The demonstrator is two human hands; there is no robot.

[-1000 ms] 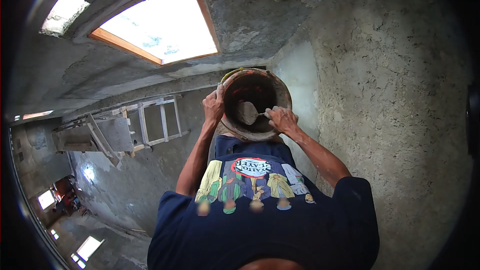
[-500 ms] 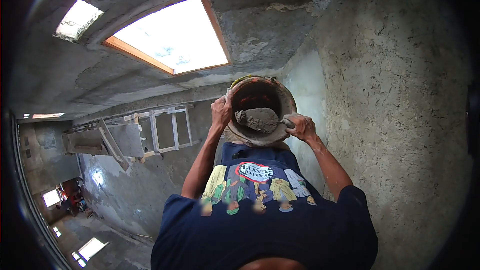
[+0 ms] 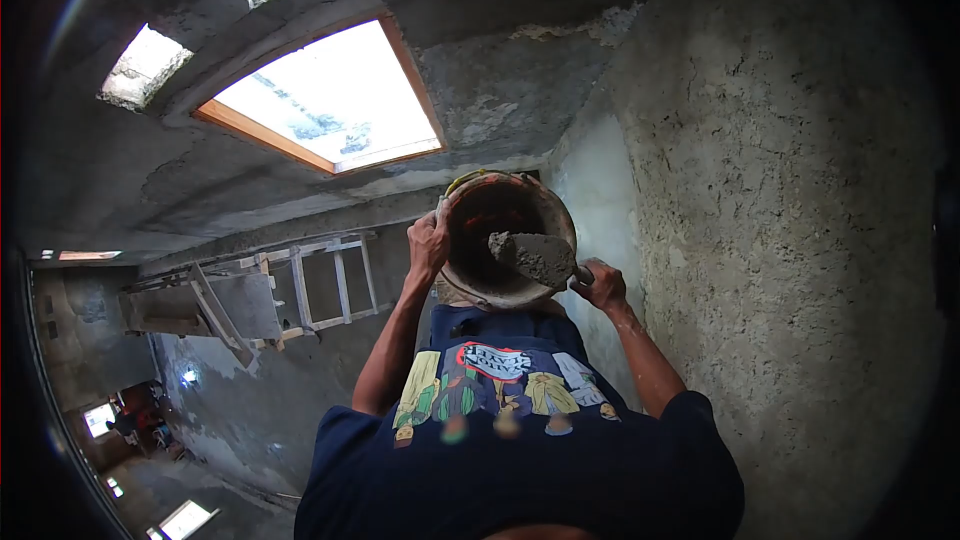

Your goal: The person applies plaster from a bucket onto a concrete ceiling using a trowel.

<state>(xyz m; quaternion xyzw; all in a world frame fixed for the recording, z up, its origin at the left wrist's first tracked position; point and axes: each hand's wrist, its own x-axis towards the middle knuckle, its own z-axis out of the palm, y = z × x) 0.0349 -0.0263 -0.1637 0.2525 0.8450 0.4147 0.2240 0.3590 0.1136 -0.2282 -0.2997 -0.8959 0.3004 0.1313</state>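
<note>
A mortar-smeared bucket (image 3: 530, 202) is held up in front of my body, its mouth turned toward me. My left hand (image 3: 428, 243) is closed on the bucket's left rim. In my right hand (image 3: 602, 286), at the lower right of the rim, is the handle of a trowel (image 3: 581, 277). A lump of grey wet mortar (image 3: 537, 256) covers the trowel's blade, which lies over the bucket's mouth. How much mortar sits deeper inside the bucket is hidden in shadow.
A rough plastered wall (image 3: 780, 260) rises close on my right. Ahead is a wood-framed window opening (image 3: 330, 100). Wooden scaffolding (image 3: 340, 285) with planks stands to the left. Farther off at lower left, dark clutter (image 3: 145, 415) lies near a bright opening.
The mortar-loaded trowel has shifted right and up relative to the bucket, toward the rim. Bucket and both hands appear slightly lower and farther left in view; both grips are kept.
</note>
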